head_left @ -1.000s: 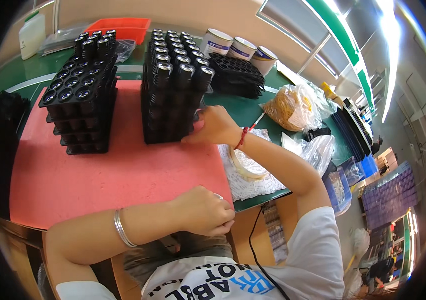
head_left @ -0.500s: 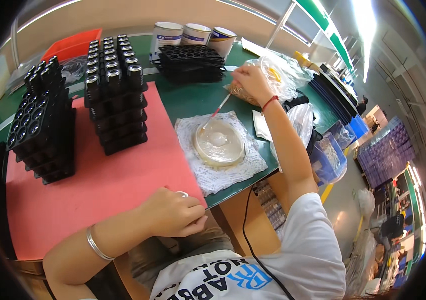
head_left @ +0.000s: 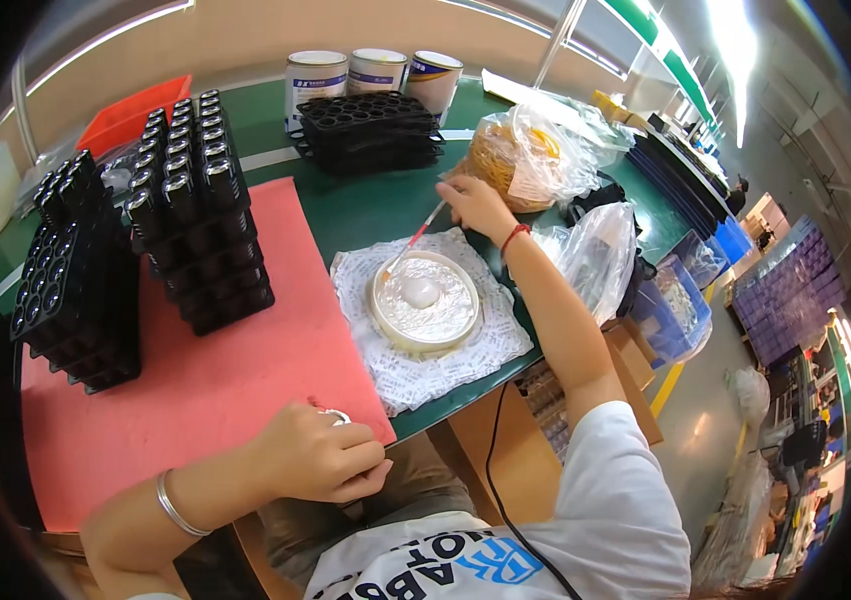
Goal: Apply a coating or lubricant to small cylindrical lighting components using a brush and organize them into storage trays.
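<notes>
Brush (head_left: pixel 414 240) tip now in round dish (head_left: pixel 426 300), pinched by right hand (head_left: pixel 476 205), left hand (head_left: pixel 316 455) still loosely curled

Right hand (head_left: pixel 476 205): moved from the black tray stack to the thin red-handled brush (head_left: pixel 412 243).
Brush tip: now seemingly touching the round shallow white dish (head_left: pixel 426 304).

Three cylindrical tins (head_left: pixel 376 78) with white-and-blue labels stand in a row at 12 o'clock on the green bench. A clear plastic bag of yellow-orange contents (head_left: pixel 531 150), bearing a white label (head_left: pixel 534 172), lies at 1 o'clock. A second clear bag (head_left: pixel 596 255) lies at 3 o'clock. No screens or signs are discernible.
</notes>
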A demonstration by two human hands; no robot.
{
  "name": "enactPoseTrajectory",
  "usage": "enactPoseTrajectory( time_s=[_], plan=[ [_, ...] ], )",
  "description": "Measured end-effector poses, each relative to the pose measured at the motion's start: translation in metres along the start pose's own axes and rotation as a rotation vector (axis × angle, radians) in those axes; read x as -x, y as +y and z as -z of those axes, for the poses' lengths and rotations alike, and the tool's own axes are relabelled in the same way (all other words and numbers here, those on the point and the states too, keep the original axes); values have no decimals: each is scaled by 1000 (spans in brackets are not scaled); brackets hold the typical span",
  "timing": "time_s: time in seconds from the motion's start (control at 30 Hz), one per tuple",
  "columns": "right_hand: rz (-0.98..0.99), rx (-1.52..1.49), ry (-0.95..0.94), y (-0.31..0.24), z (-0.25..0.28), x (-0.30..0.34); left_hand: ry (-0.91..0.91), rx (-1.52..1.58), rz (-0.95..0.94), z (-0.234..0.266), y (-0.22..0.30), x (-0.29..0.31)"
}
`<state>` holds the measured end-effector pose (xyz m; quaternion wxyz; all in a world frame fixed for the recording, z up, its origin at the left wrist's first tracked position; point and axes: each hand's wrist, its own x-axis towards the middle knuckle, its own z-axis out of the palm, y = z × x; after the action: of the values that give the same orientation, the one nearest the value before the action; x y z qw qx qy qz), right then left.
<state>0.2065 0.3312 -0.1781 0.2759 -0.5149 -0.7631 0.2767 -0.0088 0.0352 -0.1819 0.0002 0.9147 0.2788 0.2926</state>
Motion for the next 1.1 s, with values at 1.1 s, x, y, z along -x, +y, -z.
enactPoseTrajectory(
  time_s=[1.1],
  plan=[
    [56,-1052,92,-44,10,32,555,-705,1024,130,-54,-5]
  ],
)
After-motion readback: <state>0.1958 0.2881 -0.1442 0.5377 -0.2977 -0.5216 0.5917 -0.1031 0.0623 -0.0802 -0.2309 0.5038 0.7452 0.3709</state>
